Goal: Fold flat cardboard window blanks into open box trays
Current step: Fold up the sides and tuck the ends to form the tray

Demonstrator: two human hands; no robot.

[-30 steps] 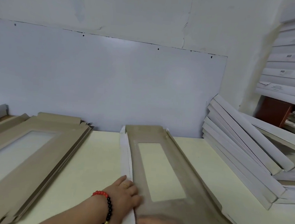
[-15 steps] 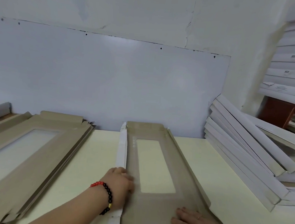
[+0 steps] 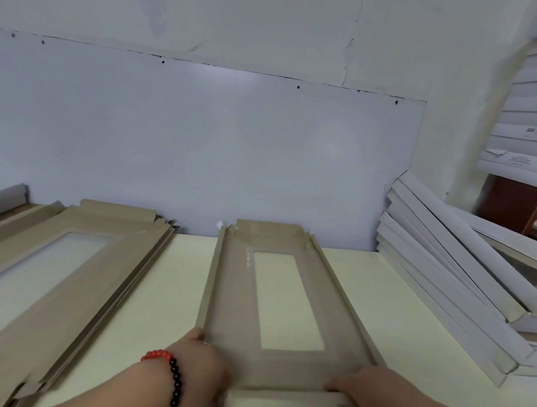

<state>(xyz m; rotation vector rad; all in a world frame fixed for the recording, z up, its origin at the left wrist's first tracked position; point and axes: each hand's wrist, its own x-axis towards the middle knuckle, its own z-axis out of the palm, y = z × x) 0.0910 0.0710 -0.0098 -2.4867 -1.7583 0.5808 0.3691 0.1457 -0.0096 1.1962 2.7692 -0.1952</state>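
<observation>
Both hands on the blank's near end, mid-surface.
Your left hand point(image 3: 198, 369) grips the blank point(image 3: 233, 303) at its near-left corner; your right hand point(image 3: 371, 394) lies on the near-right corner, fingers look flat. Blank is brown card with a rectangular window, long side flaps raised. Flat stack point(image 3: 62, 270) lies left, white trays point(image 3: 447, 281) right. Their label print is too blurred to read.

One cardboard window blank point(image 3: 285, 304) lies in front, one stack of flat blanks point(image 3: 45, 282) at left, one leaning pile of white folded trays point(image 3: 447, 281) at right. Two hands work: left hand point(image 3: 199, 368), right hand point(image 3: 371, 394).
</observation>
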